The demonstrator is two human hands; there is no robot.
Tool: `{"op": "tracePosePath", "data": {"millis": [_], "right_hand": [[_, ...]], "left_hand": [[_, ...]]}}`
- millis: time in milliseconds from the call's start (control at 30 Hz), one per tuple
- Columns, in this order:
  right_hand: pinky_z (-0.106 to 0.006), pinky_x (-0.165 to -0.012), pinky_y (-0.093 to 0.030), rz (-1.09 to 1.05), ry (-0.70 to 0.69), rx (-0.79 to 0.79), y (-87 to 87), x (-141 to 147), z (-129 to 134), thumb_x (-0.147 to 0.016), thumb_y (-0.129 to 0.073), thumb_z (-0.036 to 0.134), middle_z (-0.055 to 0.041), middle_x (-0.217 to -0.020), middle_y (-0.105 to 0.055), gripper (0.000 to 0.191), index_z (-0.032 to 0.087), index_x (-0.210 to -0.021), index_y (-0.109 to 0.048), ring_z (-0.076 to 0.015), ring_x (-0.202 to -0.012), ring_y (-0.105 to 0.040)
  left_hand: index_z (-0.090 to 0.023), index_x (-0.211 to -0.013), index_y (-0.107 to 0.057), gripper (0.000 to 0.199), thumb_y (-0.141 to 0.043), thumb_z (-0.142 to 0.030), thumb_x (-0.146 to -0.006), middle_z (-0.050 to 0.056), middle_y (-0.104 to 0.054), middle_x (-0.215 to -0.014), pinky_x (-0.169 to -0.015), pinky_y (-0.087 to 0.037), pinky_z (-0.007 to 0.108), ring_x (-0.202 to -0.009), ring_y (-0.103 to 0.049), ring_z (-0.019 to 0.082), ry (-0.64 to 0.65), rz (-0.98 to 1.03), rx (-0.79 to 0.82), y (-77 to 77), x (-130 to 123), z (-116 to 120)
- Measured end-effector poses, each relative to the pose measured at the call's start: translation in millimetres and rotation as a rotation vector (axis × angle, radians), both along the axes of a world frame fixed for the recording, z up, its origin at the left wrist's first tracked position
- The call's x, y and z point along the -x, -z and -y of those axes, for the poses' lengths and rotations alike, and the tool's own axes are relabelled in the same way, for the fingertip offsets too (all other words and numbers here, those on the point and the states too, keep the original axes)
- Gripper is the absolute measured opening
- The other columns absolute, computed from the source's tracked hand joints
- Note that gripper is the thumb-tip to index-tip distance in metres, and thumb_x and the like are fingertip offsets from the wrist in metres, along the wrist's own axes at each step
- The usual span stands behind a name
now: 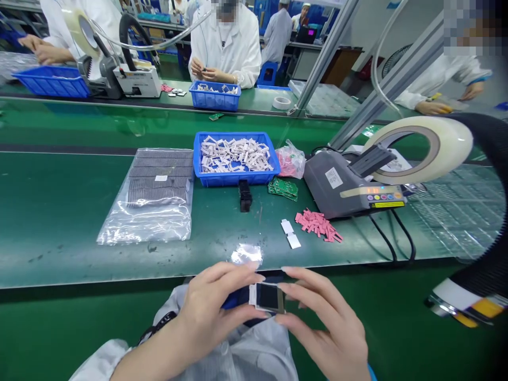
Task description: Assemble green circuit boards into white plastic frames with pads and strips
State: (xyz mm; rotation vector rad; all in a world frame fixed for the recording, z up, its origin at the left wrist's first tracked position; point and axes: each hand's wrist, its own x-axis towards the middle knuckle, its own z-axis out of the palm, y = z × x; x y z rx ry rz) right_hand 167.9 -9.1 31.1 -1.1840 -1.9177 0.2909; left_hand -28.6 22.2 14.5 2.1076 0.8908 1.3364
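Just above the lap, over a white coat sleeve (107,365), the left hand (210,307) and right hand (329,323) are both closed in a fingertip pinch on a small square module (268,297) with a dark face and pale rim, held from either side below the bench's front edge (119,284). A dark blue piece (238,300) sits behind it against the left hand; its shape is partly hidden. A crumpled scrap of clear film (246,254) lies on the green bench (59,222) just inside that edge, directly above the hands. Further in, a pair of white strips (290,234) and a heap of pink pads (317,225) lie near each other, with a small black block (245,196) to their left and green circuit boards (282,188) behind them. A bag of grey strips (159,196) lies left of a blue tray (234,159) full of pale pieces. To the right stands a tape dispenser (345,182) carrying a large tape roll (420,148), its cables running toward the front edge, and a ribbed black hose (488,211) curves down the right side. Across the bench, a co-worker (224,47) in a white coat works behind a second blue tray (214,95)
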Motion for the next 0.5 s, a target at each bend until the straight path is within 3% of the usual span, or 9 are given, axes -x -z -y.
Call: {"op": "tracePosePath", "data": {"millis": [233,400,500], "right_hand": [[-0.027,-0.059,-0.056,0.161,-0.068,-0.007,-12.6,0.2,-5.7,-0.090,-0.055,0.028,-0.0130,-0.111,-0.063,0.020,0.018,-0.105,-0.063,-0.0148,-0.075,-0.062],[-0.027,-0.061,-0.056,0.202,-0.087,-0.020,-11.8,-0.2,-6.4,-0.090,-0.055,0.027,-0.0149,-0.116,-0.061,0.028,0.016,-0.116,-0.060,-0.0160,-0.081,-0.061],[-0.027,-0.064,-0.056,0.233,-0.100,-0.024,-11.2,0.8,-7.6,-0.090,-0.055,0.027,-0.0148,-0.113,-0.064,0.026,0.014,-0.111,-0.063,-0.0164,-0.082,-0.063]], "left_hand": [[-0.020,-0.139,-0.036,0.070,-0.070,-0.023,-0.078,0.005,-0.076,-0.093,-0.068,-0.056,0.028,-0.079,-0.068,0.017,-0.041,-0.047,-0.072,0.6,4.0,3.5],[-0.020,-0.139,-0.034,0.073,-0.072,-0.022,-0.077,0.004,-0.076,-0.094,-0.070,-0.056,0.029,-0.081,-0.068,0.017,-0.041,-0.052,-0.018,4.9,6.8,5.5],[-0.020,-0.139,-0.034,0.074,-0.072,-0.020,-0.076,0.005,-0.076,-0.096,-0.073,-0.055,0.029,-0.083,-0.069,0.017,-0.029,-0.038,0.012,7.7,9.4,7.2]]}}
